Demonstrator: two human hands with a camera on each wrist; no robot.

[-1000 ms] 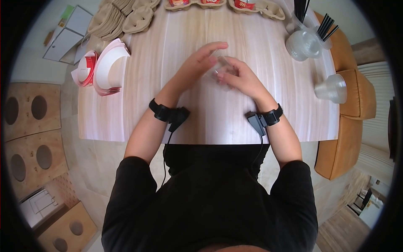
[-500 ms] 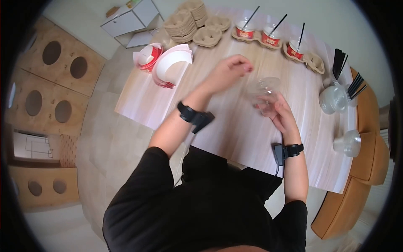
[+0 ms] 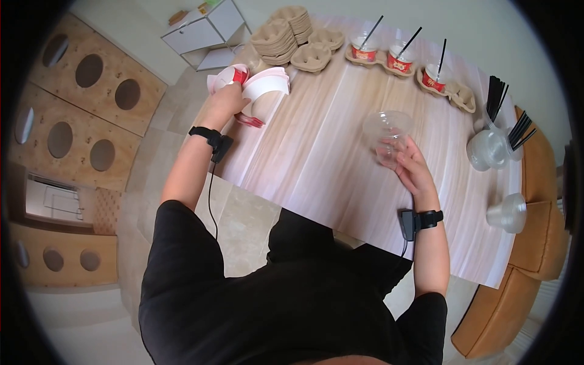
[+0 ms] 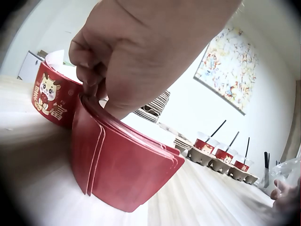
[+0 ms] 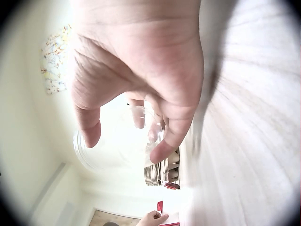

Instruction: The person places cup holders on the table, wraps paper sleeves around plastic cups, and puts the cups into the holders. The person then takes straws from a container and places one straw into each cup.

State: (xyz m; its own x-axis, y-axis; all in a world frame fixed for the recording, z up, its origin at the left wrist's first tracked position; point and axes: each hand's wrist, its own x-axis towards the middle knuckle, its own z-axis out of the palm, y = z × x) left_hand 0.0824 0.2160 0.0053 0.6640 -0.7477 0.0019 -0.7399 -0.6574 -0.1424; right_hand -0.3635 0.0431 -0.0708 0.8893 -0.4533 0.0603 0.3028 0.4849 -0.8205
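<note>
While the right hand [image 3: 415, 167] holds a clear cup [image 3: 385, 125], the left hand [image 3: 223, 107] seems to pinch red paper sleeves [image 4: 129, 165].
The left fingers curl over one end of the nested stack, which lies directly under them, on edge, its curve running rightward, at the table's [image 3: 325, 140] left side; the right hand is well apart, fingers round the cup, its rim up. The left wrist view shows the layered edges and a cartoon on the round band [image 4: 55, 96] just left; the head view hides the left fingertips.
</note>
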